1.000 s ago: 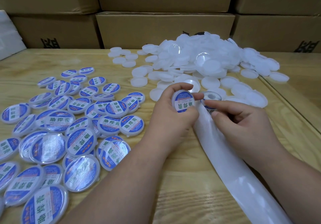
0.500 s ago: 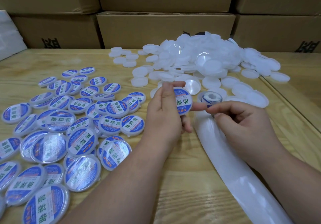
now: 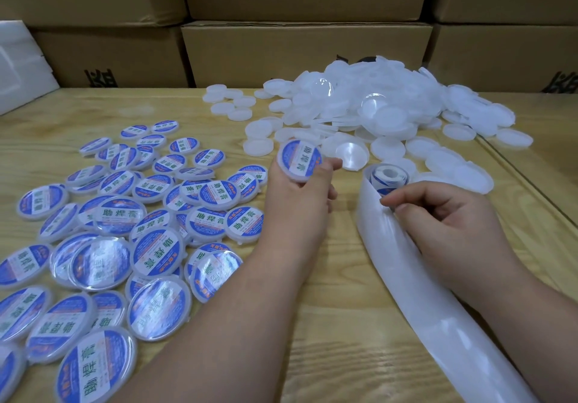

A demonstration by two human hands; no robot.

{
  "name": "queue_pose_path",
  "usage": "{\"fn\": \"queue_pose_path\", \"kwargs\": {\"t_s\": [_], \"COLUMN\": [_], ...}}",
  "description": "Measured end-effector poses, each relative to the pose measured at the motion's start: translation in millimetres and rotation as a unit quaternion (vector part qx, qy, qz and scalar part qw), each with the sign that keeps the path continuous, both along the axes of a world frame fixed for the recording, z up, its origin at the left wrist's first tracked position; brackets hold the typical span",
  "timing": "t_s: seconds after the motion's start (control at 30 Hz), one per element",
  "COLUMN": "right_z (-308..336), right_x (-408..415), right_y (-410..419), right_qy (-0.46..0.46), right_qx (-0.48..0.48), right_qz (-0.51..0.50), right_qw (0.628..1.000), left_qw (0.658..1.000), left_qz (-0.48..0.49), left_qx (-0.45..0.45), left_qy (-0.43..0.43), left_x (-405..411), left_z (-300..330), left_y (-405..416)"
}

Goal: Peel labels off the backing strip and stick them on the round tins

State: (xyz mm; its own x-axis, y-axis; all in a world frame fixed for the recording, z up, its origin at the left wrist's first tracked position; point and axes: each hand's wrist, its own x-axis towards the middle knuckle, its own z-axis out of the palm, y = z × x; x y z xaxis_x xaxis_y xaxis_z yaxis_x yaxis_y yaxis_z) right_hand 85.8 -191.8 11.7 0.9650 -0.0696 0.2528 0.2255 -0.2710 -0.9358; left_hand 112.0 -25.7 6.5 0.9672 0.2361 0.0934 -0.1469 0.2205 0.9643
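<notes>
— Dozens of labelled tins (image 3: 125, 215) on the left, yes? Start there.

— Yes, a loose spread of round tins with blue and white labels, some overlapping, lying on the wooden table (image 3: 328, 340) from the near left corner up toward the middle. A white foam-like block (image 3: 22, 64) sits at the far left edge.

— And the left hand?

— The left hand (image 3: 300, 202) is raised just right of that spread. Its fingers curl under one labelled tin (image 3: 299, 160) and the thumb presses on the rim, so the tin is gripped, its face tilted toward the camera.

— What lies beyond it?

— A big pile of plain white tins (image 3: 391, 111), unlabelled, heaped at the far middle and right of the table, with a few strays scattered toward the left of the heap. Brown cardboard boxes (image 3: 306, 52) are stacked behind the table.

— Where is the backing strip?

— The backing strip (image 3: 422, 293) runs from the near right edge up the table, glossy and white, and ends in a small label roll (image 3: 387, 175) just right of the held tin, in front of the heap.

— And the right hand?

— The right hand (image 3: 444, 221) rests on the strip just below the roll. Its fingers are curled in, thumb and forefinger tips together at the strip's surface. Whether they pinch a label or only the strip, I cannot tell.
</notes>
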Motion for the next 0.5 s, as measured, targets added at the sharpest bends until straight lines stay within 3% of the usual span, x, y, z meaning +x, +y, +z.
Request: {"fn": "queue_pose_path", "kwargs": {"t_s": [0.23,0.5], "right_z": [1.5,2.9], "right_x": [-2.3,-4.2], "right_y": [-1.1,0.3], "right_qy": [0.008,0.007], "right_qx": [-0.005,-0.008], "right_qz": [-0.003,-0.001], "right_qw": [1.0,1.0], "left_qw": [0.972,0.947], "left_qz": [0.02,0.101], "left_qx": [-0.228,-0.299], "left_qy": [0.053,0.063], "left_x": [1.5,3.5], "left_z": [9.0,15.8], "left_y": [10.0,19.6]}}
